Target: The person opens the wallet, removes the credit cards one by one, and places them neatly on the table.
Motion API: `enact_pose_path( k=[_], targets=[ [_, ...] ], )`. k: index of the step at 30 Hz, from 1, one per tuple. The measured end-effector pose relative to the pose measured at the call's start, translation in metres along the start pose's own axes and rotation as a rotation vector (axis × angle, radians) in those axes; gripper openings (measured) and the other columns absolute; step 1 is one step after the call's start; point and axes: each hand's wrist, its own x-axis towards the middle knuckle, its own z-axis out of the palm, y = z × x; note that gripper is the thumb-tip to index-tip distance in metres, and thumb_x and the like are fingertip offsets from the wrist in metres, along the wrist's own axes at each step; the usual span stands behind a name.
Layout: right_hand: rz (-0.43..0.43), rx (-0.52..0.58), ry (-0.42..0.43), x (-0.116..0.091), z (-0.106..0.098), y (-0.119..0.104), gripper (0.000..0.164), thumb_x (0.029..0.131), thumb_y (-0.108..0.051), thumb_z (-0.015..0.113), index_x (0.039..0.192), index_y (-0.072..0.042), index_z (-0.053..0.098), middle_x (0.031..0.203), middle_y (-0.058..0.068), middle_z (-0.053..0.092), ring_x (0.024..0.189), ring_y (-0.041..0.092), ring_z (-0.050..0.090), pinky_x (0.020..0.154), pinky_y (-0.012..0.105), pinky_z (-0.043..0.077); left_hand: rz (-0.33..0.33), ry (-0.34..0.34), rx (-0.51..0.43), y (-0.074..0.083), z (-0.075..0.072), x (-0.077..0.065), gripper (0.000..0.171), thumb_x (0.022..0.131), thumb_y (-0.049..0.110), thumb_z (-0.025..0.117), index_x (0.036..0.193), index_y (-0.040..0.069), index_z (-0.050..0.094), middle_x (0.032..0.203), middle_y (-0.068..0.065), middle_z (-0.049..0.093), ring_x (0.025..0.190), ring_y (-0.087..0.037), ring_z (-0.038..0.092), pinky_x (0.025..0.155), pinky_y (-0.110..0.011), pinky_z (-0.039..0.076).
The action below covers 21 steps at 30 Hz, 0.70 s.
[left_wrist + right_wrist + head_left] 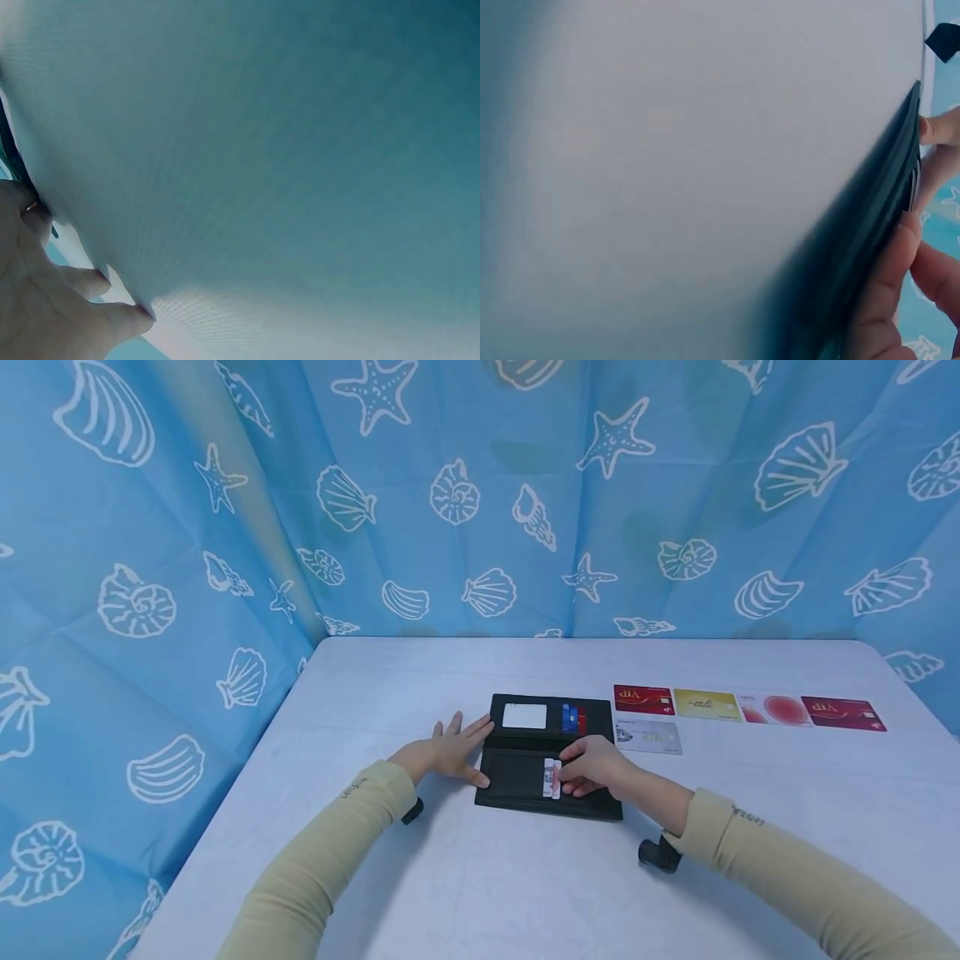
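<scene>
A black wallet (517, 774) lies unfolded on the table. My left hand (452, 752) is spread at its left side, with fingertips and thumb on the wallet's edge. The right hand (596, 766) reaches over the wallet's lower half and pinches a white and pink card (551, 778) at its right edge; part of that card is hidden by the fingers. In the upper half are a white panel (524, 716) and blue and red cards (573, 719) tucked in slots. The right wrist view shows the wallet (855, 240) edge-on beside the right fingers (892, 262).
Right of the wallet lie a red VIP card (643, 700), a gold card (707, 704), a white card with a pink circle (780, 710), a dark red card (843, 713) and a silver card (648, 737). A blue shell-patterned curtain (480, 552) hangs behind the white table (390, 677).
</scene>
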Motion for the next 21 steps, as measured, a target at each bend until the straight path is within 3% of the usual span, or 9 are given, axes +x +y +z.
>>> enact_pose_path(
  k=[8, 21],
  targets=[
    [-0.018, -0.03, 0.078, 0.0008, 0.008, 0.0044, 0.027, 0.083, -0.003, 0.064, 0.106, 0.006, 0.056, 0.086, 0.015, 0.064, 0.053, 0.013, 0.059, 0.054, 0.023, 0.052, 0.0, 0.005, -0.002, -0.0006, 0.0014, 0.001, 0.1, 0.077, 0.053, 0.064, 0.149, 0.02, 0.003, 0.155, 0.006, -0.007, 0.139, -0.035, -0.013, 0.109, -0.057, -0.003],
    [0.013, 0.006, 0.041, 0.0004, 0.0022, 0.0033, 0.029, 0.083, -0.002, 0.063, 0.109, 0.007, 0.054, 0.08, 0.012, 0.062, 0.053, 0.013, 0.06, 0.056, 0.024, 0.053, 0.025, -0.002, -0.026, -0.0032, 0.0014, 0.0011, 0.1, 0.077, 0.052, 0.064, 0.149, 0.02, 0.003, 0.155, 0.006, -0.008, 0.138, -0.035, -0.014, 0.109, -0.056, -0.004]
  ],
)
